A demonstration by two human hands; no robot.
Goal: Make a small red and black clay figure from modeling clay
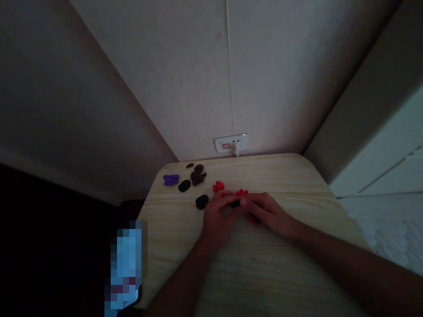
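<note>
Forearms (343, 259) end in left hand (218, 216) and right hand (269, 213), holding a black lump (235, 204) between them.

The left grip (218, 218) and right grip (269, 215) are bare, as are both slim, tapering forearms (343, 264).

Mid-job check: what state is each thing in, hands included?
Left hand: bent, gripping black piece
Right hand: same grip
Black piece: held, mostly hidden
Loose black pieces: apart, on tabletop
Red pieces: near fingers
Purple piece: lying loose
Plug: in wall socket
Device screen: lit, contents blurred
</note>
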